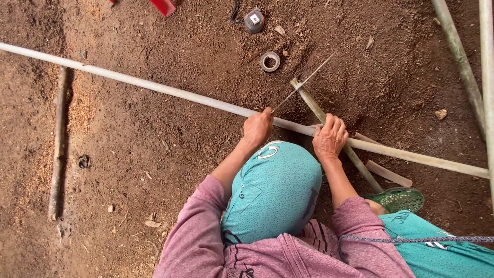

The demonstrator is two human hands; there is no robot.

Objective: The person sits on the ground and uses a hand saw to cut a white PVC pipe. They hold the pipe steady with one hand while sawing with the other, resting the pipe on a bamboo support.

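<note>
Hands: left hand [257, 127] grips 1 knife [303, 82]; right hand [330, 136] holds 1 bamboo stick [309, 100].

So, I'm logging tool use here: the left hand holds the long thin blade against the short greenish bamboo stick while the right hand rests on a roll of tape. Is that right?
Not quite. The head view shows the right hand gripping the short greenish bamboo stick, not tape; the grey roll of tape lies untouched on the soil. The left hand does hold the long thin blade.
</note>
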